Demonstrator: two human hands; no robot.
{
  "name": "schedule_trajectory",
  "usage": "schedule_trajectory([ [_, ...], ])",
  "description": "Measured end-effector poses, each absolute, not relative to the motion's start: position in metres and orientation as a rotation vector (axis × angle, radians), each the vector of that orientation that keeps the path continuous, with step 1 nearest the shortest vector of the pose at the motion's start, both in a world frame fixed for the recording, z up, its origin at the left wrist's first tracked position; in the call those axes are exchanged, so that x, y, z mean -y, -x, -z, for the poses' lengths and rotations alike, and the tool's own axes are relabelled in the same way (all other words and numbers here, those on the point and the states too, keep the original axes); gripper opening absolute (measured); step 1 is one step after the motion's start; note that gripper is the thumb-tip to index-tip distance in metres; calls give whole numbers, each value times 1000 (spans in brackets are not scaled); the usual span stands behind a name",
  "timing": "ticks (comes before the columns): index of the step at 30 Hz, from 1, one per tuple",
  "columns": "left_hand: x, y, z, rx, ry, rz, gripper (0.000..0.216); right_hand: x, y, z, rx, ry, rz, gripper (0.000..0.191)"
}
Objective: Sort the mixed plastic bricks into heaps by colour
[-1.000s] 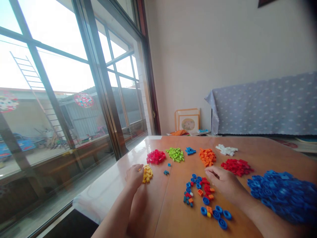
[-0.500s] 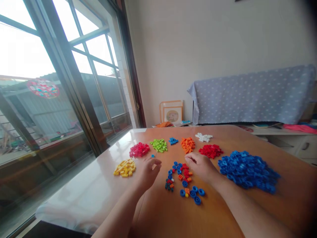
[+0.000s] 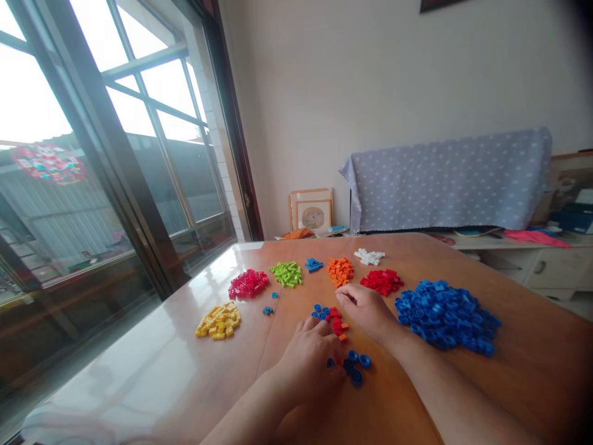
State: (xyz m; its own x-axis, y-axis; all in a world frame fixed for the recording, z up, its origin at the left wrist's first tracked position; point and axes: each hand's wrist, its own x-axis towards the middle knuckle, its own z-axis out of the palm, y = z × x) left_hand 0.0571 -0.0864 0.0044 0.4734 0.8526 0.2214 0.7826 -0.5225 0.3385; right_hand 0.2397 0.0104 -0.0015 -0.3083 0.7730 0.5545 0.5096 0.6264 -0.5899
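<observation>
My left hand point(image 3: 311, 355) reaches over a mixed group of small toy bricks, its fingers apart and curved down, hiding part of the group. Beside it show blue round bricks point(image 3: 356, 377), red bricks point(image 3: 337, 326) and an orange brick point(image 3: 343, 338). My right hand point(image 3: 364, 306) is closed, thumb against fingers, just above the table behind this group; whatever it may hold is hidden. Close to it are a pile of orange bricks point(image 3: 340, 272) and a pile of red bricks point(image 3: 382, 282). Small teal bricks point(image 3: 268, 311) lie left of my left hand.
A large heap of blue round bricks point(image 3: 447, 315) covers the right side. Yellow point(image 3: 218, 321), crimson point(image 3: 249, 283), lime-green point(image 3: 286, 274), blue point(image 3: 314, 264) and white point(image 3: 369, 256) piles form an arc on the wooden table point(image 3: 185, 383). A window point(image 3: 152, 123) is at the left.
My left hand has moved right and nearer to me, onto the mixed bricks. Teal bricks now show where it was. My right hand stays nearly in place, and the view has turned slightly right.
</observation>
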Motion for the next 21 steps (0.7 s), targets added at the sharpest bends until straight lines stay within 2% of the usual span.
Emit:
schedule_trajectory([
  [10, 86, -61, -3, -1424, -2599, -600, 6, -9, -239, 0, 1968, 1012, -403, 27],
  [15, 86, -60, -1, -1402, -2568, -695, 16, -9, -240, 1, 1971, 998, -396, 26],
  [21, 88, -57, -1, -1356, -2538, -721, 15, -11, -241, 3, 1975, 1003, -387, 25],
])
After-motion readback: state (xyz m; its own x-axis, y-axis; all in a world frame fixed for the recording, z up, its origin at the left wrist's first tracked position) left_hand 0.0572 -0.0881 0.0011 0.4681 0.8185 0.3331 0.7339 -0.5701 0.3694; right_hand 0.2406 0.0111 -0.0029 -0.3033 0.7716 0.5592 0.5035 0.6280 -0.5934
